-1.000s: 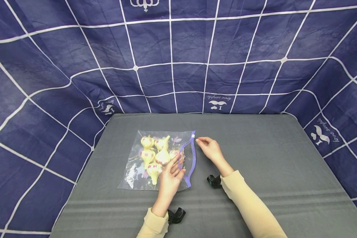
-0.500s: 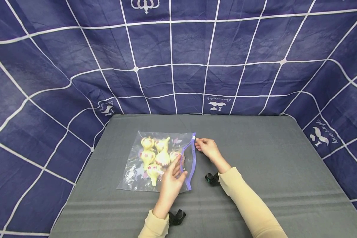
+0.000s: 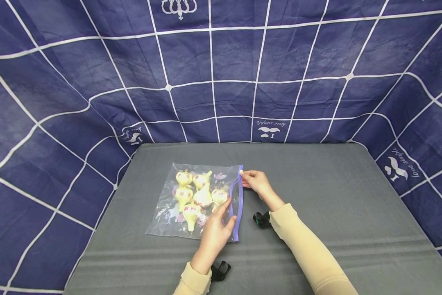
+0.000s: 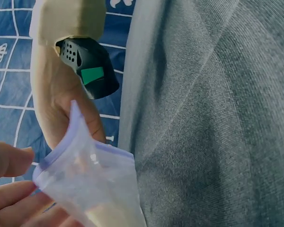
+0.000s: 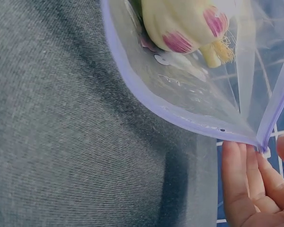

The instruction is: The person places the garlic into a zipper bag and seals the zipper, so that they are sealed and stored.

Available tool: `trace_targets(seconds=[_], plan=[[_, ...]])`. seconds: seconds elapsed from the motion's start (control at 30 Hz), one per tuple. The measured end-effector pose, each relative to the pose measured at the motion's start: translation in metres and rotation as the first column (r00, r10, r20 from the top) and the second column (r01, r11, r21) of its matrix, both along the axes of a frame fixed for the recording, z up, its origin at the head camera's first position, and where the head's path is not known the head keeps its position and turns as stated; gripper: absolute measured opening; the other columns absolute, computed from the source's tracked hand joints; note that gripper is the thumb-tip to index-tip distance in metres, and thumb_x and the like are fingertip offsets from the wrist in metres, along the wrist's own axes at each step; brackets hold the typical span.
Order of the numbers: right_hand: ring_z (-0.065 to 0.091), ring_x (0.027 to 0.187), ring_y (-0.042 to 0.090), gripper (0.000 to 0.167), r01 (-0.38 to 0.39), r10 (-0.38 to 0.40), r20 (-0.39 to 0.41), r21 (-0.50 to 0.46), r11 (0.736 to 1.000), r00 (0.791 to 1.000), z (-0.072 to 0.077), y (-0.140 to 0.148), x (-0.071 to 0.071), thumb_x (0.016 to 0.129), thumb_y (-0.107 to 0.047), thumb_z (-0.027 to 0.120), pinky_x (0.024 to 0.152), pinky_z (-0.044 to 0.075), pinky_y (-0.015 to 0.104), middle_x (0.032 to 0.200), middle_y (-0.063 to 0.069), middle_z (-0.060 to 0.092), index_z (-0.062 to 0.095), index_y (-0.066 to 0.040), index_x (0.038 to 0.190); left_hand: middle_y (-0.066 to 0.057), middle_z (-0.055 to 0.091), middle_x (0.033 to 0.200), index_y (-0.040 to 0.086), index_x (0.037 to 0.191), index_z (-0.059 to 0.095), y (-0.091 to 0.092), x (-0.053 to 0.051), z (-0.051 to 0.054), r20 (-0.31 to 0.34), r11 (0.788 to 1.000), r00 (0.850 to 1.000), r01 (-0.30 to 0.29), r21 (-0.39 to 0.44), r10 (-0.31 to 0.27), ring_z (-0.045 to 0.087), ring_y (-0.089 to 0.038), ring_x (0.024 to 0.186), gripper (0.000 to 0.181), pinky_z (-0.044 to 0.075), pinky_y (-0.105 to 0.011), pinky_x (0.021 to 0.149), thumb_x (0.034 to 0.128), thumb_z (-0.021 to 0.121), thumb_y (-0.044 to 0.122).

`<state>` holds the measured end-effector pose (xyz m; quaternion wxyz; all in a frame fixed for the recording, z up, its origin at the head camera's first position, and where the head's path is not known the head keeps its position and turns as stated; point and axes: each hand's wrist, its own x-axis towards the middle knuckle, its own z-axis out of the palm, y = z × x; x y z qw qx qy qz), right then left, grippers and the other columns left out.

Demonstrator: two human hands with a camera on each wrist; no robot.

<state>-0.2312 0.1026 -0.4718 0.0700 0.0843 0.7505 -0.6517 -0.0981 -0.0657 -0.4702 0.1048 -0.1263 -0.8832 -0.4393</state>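
Observation:
A clear zip bag [image 3: 165,217] with a purple zip edge lies on the grey table, holding several garlic bulbs [image 3: 202,197]. One bulb [image 5: 184,23] shows large through the bag in the right wrist view, its roots toward the mouth. My left hand [image 3: 215,231] lies at the near side of the mouth, thumb apart, fingers [image 4: 19,203] straight against the plastic. My right hand [image 3: 257,183] pinches the far corner of the purple edge beside the white slider [image 5: 266,152]. Between the corners, the mouth gapes in the right wrist view.
Grey cloth covers the table [image 3: 335,196]. A blue curtain [image 3: 235,53] with white grid lines stands behind it and at both sides. A black wrist camera [image 3: 221,270] sits by the left cuff and another [image 3: 261,220] by the right.
My right hand has moved left onto the bag's far corner by the slider. My left hand has shifted slightly right and nearer, thumb spread wider. The two purple edges have drawn closer together.

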Motion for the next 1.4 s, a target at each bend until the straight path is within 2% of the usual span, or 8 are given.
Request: trace_targets(seconds=[0.2, 0.4, 0.6, 0.77, 1.0, 1.17, 1.3, 1.4], plan=[[0.065, 0.070, 0.007, 0.032, 0.010, -0.010, 0.008, -0.036, 0.999, 1.000, 0.000, 0.001, -0.005, 0.095, -0.004, 0.060, 0.072, 0.063, 0.023, 0.095, 0.019, 0.070, 0.060, 0.016, 0.121, -0.014, 0.063, 0.134, 0.004, 0.135, 0.058, 0.002, 0.004, -0.002, -0.063, 0.988, 0.997, 0.033, -0.152, -0.043, 0.064, -0.030, 0.118, 0.052, 0.055, -0.047, 0.097, 0.0856, 0.072, 0.010], [0.064, 0.070, 0.005, 0.031, 0.016, -0.013, 0.039, -0.055, 0.998, 0.999, 0.002, 0.001, -0.008, 0.094, -0.001, 0.061, 0.071, 0.062, 0.020, 0.096, 0.015, 0.069, 0.060, 0.014, 0.121, -0.013, 0.060, 0.138, 0.003, 0.136, 0.057, 0.002, 0.009, -0.005, -0.063, 0.960, 0.990, 0.102, -0.262, -0.123, 0.062, -0.028, 0.121, 0.054, 0.055, -0.044, 0.098, 0.0861, 0.073, 0.014], [0.063, 0.071, 0.004, 0.033, 0.030, -0.022, 0.080, -0.088, 0.996, 0.997, 0.004, 0.000, -0.011, 0.094, -0.001, 0.061, 0.073, 0.062, 0.020, 0.092, 0.010, 0.067, 0.059, 0.014, 0.123, -0.015, 0.053, 0.145, 0.001, 0.139, 0.053, 0.004, 0.011, -0.005, 0.040, 0.924, 0.984, 0.178, -0.338, -0.175, 0.056, -0.030, 0.128, 0.054, 0.052, -0.048, 0.102, 0.0902, 0.069, 0.019], [0.064, 0.071, 0.005, 0.036, 0.045, -0.025, 0.118, -0.172, 0.984, 0.993, 0.007, -0.001, -0.012, 0.093, 0.001, 0.061, 0.072, 0.061, 0.017, 0.089, 0.007, 0.066, 0.057, 0.015, 0.126, -0.018, 0.050, 0.147, -0.001, 0.138, 0.054, 0.006, 0.012, -0.007, 0.144, 0.883, 0.968, 0.247, -0.399, -0.206, 0.047, -0.032, 0.137, 0.054, 0.046, -0.051, 0.110, 0.0911, 0.069, 0.022], [0.064, 0.071, 0.005, 0.040, 0.055, -0.018, 0.154, -0.239, 0.970, 0.988, 0.009, -0.002, -0.012, 0.092, 0.001, 0.062, 0.070, 0.060, 0.015, 0.084, 0.003, 0.066, 0.055, 0.014, 0.129, -0.020, 0.049, 0.147, -0.003, 0.131, 0.060, 0.006, 0.017, -0.011, 0.196, 0.839, 0.953, 0.296, -0.457, -0.230, 0.046, -0.034, 0.138, 0.051, 0.043, -0.049, 0.112, 0.0890, 0.071, 0.023], [0.065, 0.071, 0.004, 0.041, 0.078, -0.032, 0.177, -0.265, 0.961, 0.984, 0.006, -0.003, -0.013, 0.093, 0.002, 0.060, 0.071, 0.060, 0.015, 0.081, 0.002, 0.066, 0.053, 0.015, 0.130, -0.021, 0.046, 0.149, -0.005, 0.132, 0.059, 0.005, 0.017, -0.011, 0.239, 0.840, 0.942, 0.322, -0.437, -0.236, 0.044, -0.034, 0.140, 0.051, 0.043, -0.048, 0.113, 0.0906, 0.069, 0.024], [0.065, 0.073, 0.006, 0.039, 0.088, -0.038, 0.174, -0.289, 0.953, 0.984, 0.002, -0.005, -0.013, 0.092, 0.002, 0.062, 0.076, 0.061, 0.017, 0.086, 0.005, 0.068, 0.055, 0.014, 0.128, -0.023, 0.043, 0.151, -0.006, 0.134, 0.056, 0.003, 0.015, -0.012, 0.288, 0.856, 0.924, 0.352, -0.378, -0.253, 0.040, -0.035, 0.142, 0.052, 0.041, -0.049, 0.114, 0.0919, 0.068, 0.023], [0.065, 0.075, 0.009, 0.037, 0.073, -0.020, 0.152, -0.349, 0.934, 0.988, -0.001, -0.003, -0.012, 0.090, 0.001, 0.064, 0.078, 0.061, 0.020, 0.088, 0.009, 0.070, 0.059, 0.014, 0.124, -0.022, 0.046, 0.149, -0.006, 0.134, 0.056, 0.000, 0.011, -0.010, 0.309, 0.868, 0.915, 0.362, -0.340, -0.261, 0.042, -0.036, 0.140, 0.052, 0.041, -0.051, 0.114, 0.0926, 0.067, 0.023]])
